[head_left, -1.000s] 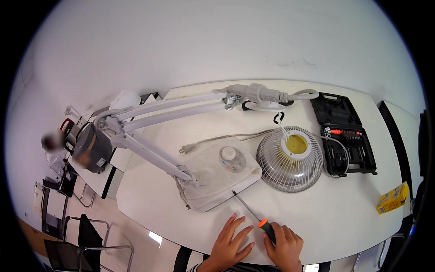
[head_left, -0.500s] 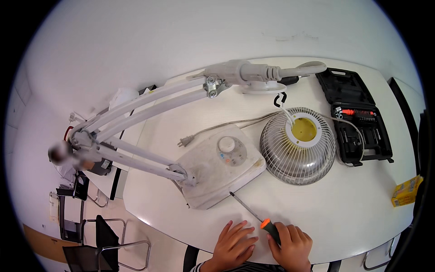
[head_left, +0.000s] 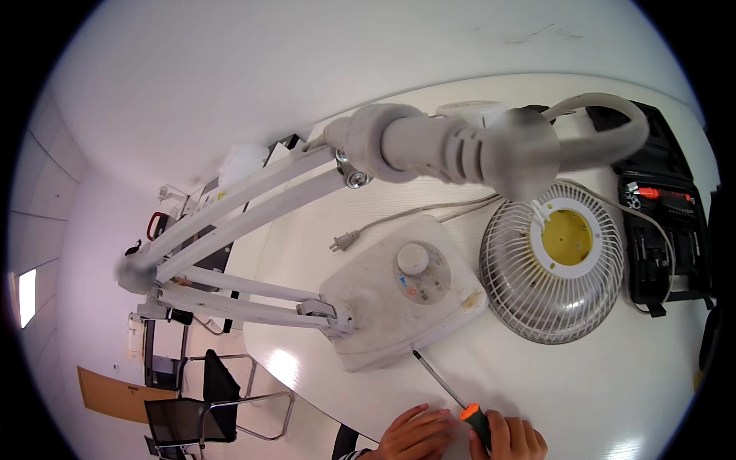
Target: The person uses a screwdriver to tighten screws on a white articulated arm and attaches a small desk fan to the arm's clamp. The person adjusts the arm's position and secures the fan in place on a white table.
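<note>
The left hand (head_left: 418, 437), loosely half-spread, has fingers closer together than a second ago; the right hand (head_left: 512, 438) wraps the orange-and-dark-green screwdriver handle (head_left: 477, 426), its steel shaft (head_left: 441, 381) pointing half past ten toward the white plastic base (head_left: 372, 330); at half past twelve sits a round wire-caged lamp head (head_left: 552, 266), below a jointed white arm (head_left: 268, 217)

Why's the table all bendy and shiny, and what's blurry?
In the head view, the fisheye lens curves the table's edge; there too, glare whitens two patches on it, and the lamp arm's cable end is blurred; the screwdriver looks sharper.
</note>
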Tool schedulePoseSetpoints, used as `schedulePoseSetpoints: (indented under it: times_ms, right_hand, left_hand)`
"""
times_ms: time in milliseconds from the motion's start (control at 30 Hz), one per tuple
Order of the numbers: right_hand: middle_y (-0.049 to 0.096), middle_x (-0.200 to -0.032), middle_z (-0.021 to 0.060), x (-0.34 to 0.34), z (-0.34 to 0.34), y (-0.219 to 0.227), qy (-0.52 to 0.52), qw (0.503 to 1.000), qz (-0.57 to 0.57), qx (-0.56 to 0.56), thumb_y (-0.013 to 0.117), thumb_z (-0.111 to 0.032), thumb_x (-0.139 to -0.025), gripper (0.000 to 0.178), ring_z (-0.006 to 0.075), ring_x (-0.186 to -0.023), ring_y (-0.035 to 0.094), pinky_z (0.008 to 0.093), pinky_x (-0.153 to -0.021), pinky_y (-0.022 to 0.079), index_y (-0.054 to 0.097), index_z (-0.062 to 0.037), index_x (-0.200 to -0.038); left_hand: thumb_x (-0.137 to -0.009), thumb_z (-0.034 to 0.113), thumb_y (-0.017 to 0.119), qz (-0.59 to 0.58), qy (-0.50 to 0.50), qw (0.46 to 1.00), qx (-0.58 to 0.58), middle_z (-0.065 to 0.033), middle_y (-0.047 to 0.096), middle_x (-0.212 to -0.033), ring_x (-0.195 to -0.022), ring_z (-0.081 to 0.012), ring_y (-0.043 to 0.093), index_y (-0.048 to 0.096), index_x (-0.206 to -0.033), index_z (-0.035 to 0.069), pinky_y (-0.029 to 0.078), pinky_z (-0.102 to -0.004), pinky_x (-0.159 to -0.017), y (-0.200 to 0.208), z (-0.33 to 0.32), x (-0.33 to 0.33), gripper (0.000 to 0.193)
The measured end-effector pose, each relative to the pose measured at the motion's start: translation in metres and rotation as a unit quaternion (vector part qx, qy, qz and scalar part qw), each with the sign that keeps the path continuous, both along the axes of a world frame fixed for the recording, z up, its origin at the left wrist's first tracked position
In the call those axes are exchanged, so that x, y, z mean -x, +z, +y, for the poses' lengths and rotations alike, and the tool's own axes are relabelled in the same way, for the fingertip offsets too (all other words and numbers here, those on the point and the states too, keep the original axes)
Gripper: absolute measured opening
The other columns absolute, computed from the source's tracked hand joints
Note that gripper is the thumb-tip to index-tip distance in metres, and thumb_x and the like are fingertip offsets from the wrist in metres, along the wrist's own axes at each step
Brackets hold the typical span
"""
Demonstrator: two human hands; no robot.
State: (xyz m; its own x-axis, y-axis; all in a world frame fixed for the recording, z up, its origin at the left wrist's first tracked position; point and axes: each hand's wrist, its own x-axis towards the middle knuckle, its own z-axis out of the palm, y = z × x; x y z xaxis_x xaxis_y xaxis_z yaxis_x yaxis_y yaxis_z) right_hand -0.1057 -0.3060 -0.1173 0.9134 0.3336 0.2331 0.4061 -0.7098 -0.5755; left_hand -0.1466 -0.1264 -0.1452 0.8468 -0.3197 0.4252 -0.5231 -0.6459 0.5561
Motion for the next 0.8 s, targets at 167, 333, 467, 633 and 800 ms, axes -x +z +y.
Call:
schedulePoseSetpoints:
  times_ms: [167, 333, 467, 633, 800]
  right_hand:
    - [0.054, -0.075, 0.0079, -0.0048, -0.0019, 0.0004, 0.010, 1.000, 0.019, -0.017, 0.060, -0.019, -0.075, 0.027, 0.0231, -0.060, 0.053, 0.0324, -0.051, 0.045, 0.057, -0.0044, -0.097]
    - [0.054, -0.075, 0.0086, -0.0051, -0.0035, -0.0002, 0.017, 0.999, 0.019, -0.022, 0.060, -0.019, -0.076, 0.027, 0.0233, -0.059, 0.053, 0.0325, -0.051, 0.045, 0.057, -0.0030, -0.098]
    - [0.055, -0.076, 0.0088, -0.0039, -0.0043, -0.0007, 0.016, 0.999, 0.023, -0.021, 0.060, -0.019, -0.076, 0.028, 0.0233, -0.061, 0.053, 0.0325, -0.052, 0.045, 0.057, -0.0029, -0.099]
    - [0.055, -0.079, 0.0089, -0.0028, -0.0042, -0.0009, 0.013, 0.999, 0.020, -0.023, 0.060, -0.020, -0.076, 0.029, 0.0232, -0.063, 0.053, 0.0326, -0.053, 0.045, 0.057, -0.0031, -0.100]
    - [0.055, -0.077, 0.0087, -0.0027, -0.0042, -0.0008, 0.015, 0.999, 0.024, -0.015, 0.061, -0.021, -0.076, 0.029, 0.0232, -0.062, 0.053, 0.0326, -0.053, 0.045, 0.057, -0.0031, -0.099]
  left_hand:
    - [-0.073, 0.007, 0.060, 0.037, 0.001, 0.999, -0.021, -0.0143, 0.062, -0.093, -0.094, -0.0319, 0.059, 0.062, -0.085, 0.002, 0.042, -0.0463, -0.086, 0.0046, -0.0011, -0.0013, 0.013]
    - [-0.075, 0.009, 0.059, 0.043, -0.005, 0.998, -0.036, -0.0138, 0.062, -0.093, -0.095, -0.0314, 0.059, 0.064, -0.086, 0.002, 0.041, -0.0456, -0.087, 0.0053, -0.0020, -0.0037, 0.014]
    - [-0.076, 0.010, 0.058, 0.049, -0.004, 0.998, -0.041, -0.0137, 0.062, -0.093, -0.096, -0.0313, 0.059, 0.065, -0.087, 0.002, 0.041, -0.0458, -0.089, 0.0058, -0.0032, -0.0032, 0.015]
    - [-0.077, 0.010, 0.058, 0.053, -0.006, 0.998, -0.039, -0.0135, 0.062, -0.094, -0.096, -0.0308, 0.059, 0.065, -0.087, 0.002, 0.040, -0.0463, -0.089, 0.0057, -0.0029, -0.0029, 0.014]
    - [-0.077, 0.009, 0.058, 0.051, -0.006, 0.998, -0.043, -0.0133, 0.062, -0.093, -0.095, -0.0303, 0.059, 0.065, -0.086, 0.002, 0.040, -0.0461, -0.089, 0.0073, -0.0037, -0.0046, 0.014]
